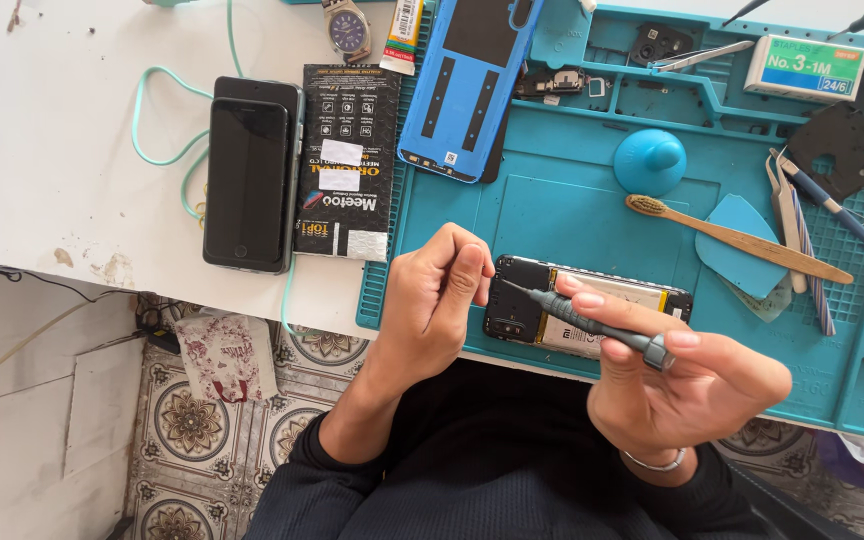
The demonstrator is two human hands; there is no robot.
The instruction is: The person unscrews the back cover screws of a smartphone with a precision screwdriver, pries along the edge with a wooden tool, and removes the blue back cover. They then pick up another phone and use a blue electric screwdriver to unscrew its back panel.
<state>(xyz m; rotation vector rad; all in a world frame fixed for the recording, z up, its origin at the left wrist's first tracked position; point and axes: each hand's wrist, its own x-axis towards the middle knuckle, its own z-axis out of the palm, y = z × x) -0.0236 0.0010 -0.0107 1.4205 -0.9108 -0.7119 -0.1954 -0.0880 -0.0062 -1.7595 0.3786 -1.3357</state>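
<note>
1. Table (pixel 62 150): white top seen from above, patterned floor tiles below its near edge
2. Work mat (pixel 572 190): teal, with moulded compartments along its far and right sides; it covers the right part of the table
3. Blue back cover (pixel 467 85): lies inner side up at the far left of the mat, detached from any phone
4. 2 dark phones (pixel 249 175): stacked screen up on the bare table, just left of a black packet (pixel 347 150)
5. Opened phone (pixel 592 310): the item being worked on; it lies back side up at the near edge of the mat, battery and dark upper frame exposed, between the 2 hands
6. Toothbrush (pixel 737 237): wooden handle, beyond the opened phone, beside a round blue knob (pixel 649 160)
7. Left hand (pixel 432 305): fingers curled, thumb and forefinger pinched against the phone's left end, steadying it
8. Right hand (pixel 687 375): closed around a grey screwdriver (pixel 592 325), forefinger laid along the shaft
9. Screwdriver tip: rests on the dark frame at the phone's left end; the screw itself is too small to make out
10. Judged step: working the frame screws. The next move calls for the tip kept upright in the screw head, light downward pressure, and the phone held steady
</note>
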